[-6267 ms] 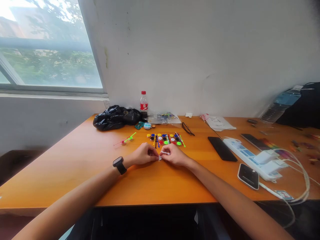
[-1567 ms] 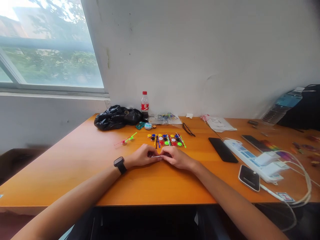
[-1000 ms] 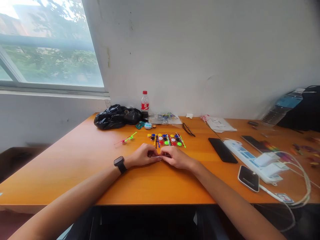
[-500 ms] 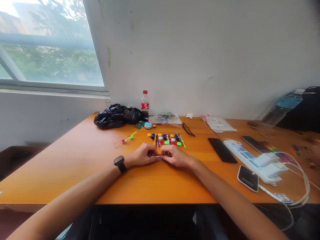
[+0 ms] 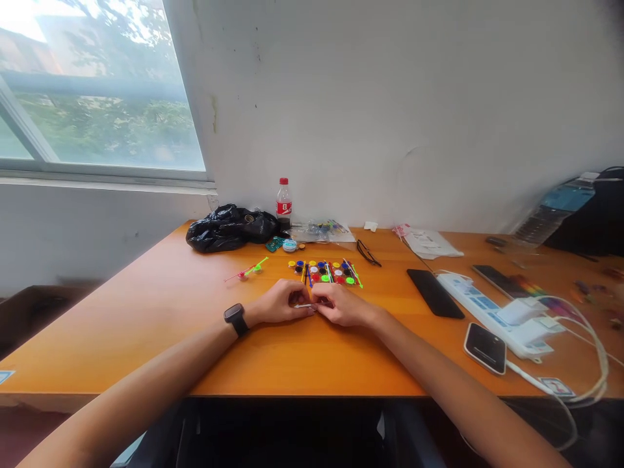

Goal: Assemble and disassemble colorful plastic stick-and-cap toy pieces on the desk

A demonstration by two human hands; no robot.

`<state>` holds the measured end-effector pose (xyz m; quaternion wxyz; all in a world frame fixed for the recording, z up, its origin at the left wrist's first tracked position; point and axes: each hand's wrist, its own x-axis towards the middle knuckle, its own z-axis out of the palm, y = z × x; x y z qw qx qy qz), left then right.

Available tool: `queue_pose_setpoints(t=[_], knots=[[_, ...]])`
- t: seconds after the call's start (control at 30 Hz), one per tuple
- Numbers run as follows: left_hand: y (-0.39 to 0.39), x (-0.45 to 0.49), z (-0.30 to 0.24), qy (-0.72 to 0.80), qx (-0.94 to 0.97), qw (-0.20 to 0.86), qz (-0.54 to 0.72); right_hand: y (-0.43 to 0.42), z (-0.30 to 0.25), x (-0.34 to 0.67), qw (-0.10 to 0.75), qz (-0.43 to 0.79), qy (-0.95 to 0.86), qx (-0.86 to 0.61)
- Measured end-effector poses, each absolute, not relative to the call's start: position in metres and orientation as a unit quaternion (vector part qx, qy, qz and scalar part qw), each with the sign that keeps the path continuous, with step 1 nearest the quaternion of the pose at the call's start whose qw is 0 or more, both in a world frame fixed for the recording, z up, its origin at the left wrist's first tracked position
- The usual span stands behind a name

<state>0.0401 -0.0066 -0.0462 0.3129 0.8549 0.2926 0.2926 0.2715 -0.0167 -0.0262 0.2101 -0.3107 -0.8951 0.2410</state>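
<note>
Close together above the wooden table (image 5: pixel 273 370), my left hand (image 5: pixel 280 301) and my right hand (image 5: pixel 344 304) meet at the fingertips. Both are closed in a pinch on a thin white plastic stick (image 5: pixel 303 305), whose far end is hidden by my fingers. Just beyond them lie rows of small coloured round pieces (image 5: pixel 322 268) with several coloured sticks among them. To the left, a red and a green stick, each with a round piece, form a separate group (image 5: pixel 251 270).
At the back are a black plastic bag (image 5: pixel 229 227), a cola bottle (image 5: pixel 283 205), a clear bag of parts (image 5: pixel 324 231) and a black strap (image 5: pixel 368 253). On the right lie a black phone (image 5: pixel 433 294), a white power strip (image 5: pixel 487 315) with cables, and a small white-edged device (image 5: pixel 485 348).
More of the white stick shows between my fingertips, and it tilts slightly. My hands stay nearly in place; the whole view has shifted a little.
</note>
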Motion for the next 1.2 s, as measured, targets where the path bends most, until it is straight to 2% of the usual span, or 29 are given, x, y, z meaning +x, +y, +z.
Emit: queue_pose_setpoints(t=[0.7,1.0,1.2], knots=[[-0.004,0.039,-0.048,0.278,0.866,0.292,0.295,-0.029,-0.035,0.27,0.198,0.131,-0.917,-0.322],[-0.007,0.04,-0.045,0.299,0.853,0.314,0.291,-0.022,-0.033,0.281,0.231,0.298,-0.864,-0.335],[-0.006,0.04,-0.048,0.293,0.864,0.288,0.291,-0.021,-0.033,0.282,0.25,0.319,-0.847,-0.343]])
